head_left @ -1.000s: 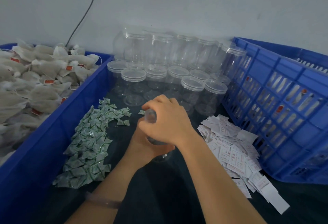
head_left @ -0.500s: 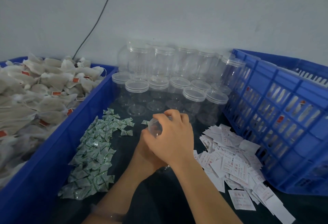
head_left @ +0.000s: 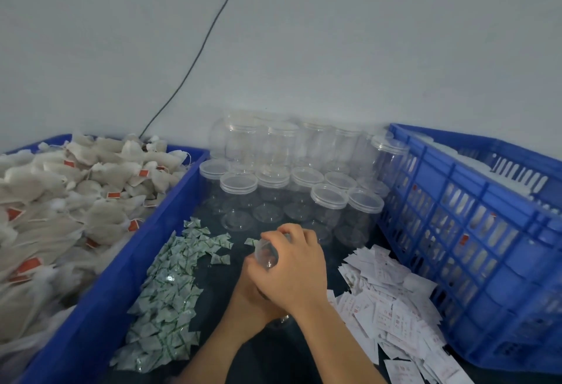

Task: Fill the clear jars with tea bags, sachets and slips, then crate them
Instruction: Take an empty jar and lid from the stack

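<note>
A clear jar is between both my hands at the middle of the dark table. My right hand curls over its lid end from above. My left hand grips the jar's body from below, mostly hidden under the right hand. Green-and-white sachets lie in a strip to the left. White paper slips are heaped to the right. Tea bags with orange tags fill the blue bin on the left. The slotted blue crate stands on the right.
Several empty clear jars with lids stand in rows against the grey wall behind my hands. A black cable runs down the wall to behind the tea bag bin.
The camera has tilted up, so everything sits lower in view. My hands have stayed on the jar, and the right hand has turned slightly on the lid.
</note>
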`<act>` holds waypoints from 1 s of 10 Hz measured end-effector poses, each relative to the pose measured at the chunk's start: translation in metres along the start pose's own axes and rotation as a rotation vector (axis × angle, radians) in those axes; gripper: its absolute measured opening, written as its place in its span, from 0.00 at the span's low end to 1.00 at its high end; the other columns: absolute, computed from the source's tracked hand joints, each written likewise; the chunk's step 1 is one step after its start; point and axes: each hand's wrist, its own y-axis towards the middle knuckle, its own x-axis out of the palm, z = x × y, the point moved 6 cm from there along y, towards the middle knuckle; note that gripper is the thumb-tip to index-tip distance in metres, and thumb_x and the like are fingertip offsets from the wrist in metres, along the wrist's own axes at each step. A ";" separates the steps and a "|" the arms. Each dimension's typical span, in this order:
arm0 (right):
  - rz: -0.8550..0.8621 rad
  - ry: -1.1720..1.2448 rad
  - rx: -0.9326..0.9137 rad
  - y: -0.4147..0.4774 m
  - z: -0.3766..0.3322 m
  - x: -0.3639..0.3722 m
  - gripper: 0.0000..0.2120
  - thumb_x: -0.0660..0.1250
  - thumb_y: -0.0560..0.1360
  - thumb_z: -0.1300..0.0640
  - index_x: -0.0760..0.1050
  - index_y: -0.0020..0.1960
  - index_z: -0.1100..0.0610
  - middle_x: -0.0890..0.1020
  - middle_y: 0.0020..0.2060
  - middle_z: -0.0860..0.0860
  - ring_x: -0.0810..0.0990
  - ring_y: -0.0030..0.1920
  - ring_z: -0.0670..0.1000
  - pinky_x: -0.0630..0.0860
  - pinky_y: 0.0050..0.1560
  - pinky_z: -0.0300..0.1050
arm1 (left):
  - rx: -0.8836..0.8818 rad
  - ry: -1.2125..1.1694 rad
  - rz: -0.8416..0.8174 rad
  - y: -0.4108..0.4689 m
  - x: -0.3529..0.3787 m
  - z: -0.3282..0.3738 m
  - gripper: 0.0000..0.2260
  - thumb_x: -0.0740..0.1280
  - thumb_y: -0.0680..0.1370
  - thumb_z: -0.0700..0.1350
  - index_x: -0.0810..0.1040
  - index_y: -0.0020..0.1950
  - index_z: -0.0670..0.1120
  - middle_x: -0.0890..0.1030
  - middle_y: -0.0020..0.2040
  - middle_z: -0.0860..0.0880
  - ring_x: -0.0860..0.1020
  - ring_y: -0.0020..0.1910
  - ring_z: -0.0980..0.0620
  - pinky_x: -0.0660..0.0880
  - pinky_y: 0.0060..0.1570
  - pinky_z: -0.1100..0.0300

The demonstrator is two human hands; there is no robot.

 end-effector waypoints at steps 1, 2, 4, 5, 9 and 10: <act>-0.114 -0.031 0.029 0.002 0.002 0.005 0.30 0.59 0.68 0.32 0.74 0.65 0.46 0.70 0.65 0.47 0.68 0.64 0.54 0.67 0.63 0.47 | 0.073 -0.055 0.062 -0.003 -0.007 0.028 0.24 0.75 0.68 0.35 0.72 0.58 0.54 0.75 0.48 0.67 0.72 0.44 0.76 0.67 0.45 0.82; -0.180 -0.094 0.075 0.003 0.006 0.010 0.35 0.57 0.69 0.27 0.69 0.69 0.46 0.67 0.69 0.52 0.66 0.66 0.56 0.65 0.66 0.49 | 0.142 0.043 0.109 -0.003 -0.010 0.056 0.13 0.68 0.69 0.50 0.67 0.48 0.62 0.78 0.44 0.65 0.73 0.47 0.76 0.67 0.43 0.82; -0.133 -0.101 0.038 0.006 0.005 0.009 0.30 0.60 0.71 0.33 0.71 0.67 0.49 0.73 0.63 0.53 0.69 0.62 0.57 0.67 0.61 0.50 | 0.174 0.140 0.143 0.000 -0.012 0.057 0.20 0.73 0.70 0.40 0.65 0.44 0.60 0.69 0.37 0.64 0.66 0.43 0.85 0.61 0.41 0.86; -0.155 -0.097 0.039 0.006 0.004 0.008 0.30 0.61 0.72 0.34 0.71 0.67 0.50 0.72 0.63 0.53 0.69 0.62 0.57 0.68 0.61 0.51 | 0.141 0.159 0.121 0.001 -0.012 0.054 0.19 0.73 0.70 0.41 0.64 0.48 0.56 0.66 0.39 0.66 0.63 0.42 0.87 0.58 0.42 0.88; -0.582 0.037 -0.097 0.022 0.000 -0.004 0.33 0.69 0.71 0.42 0.66 0.73 0.47 0.67 0.73 0.49 0.60 0.74 0.57 0.61 0.70 0.57 | -0.031 -0.388 -0.003 -0.011 -0.011 0.014 0.38 0.80 0.59 0.39 0.68 0.66 0.48 0.80 0.57 0.51 0.79 0.57 0.57 0.76 0.49 0.65; -0.560 -0.233 0.105 0.021 0.004 -0.001 0.50 0.60 0.65 0.22 0.57 0.78 0.51 0.60 0.75 0.58 0.58 0.73 0.64 0.62 0.69 0.61 | -0.018 -0.410 -0.024 -0.011 -0.010 0.019 0.36 0.80 0.59 0.43 0.72 0.65 0.49 0.82 0.57 0.51 0.79 0.58 0.57 0.76 0.51 0.66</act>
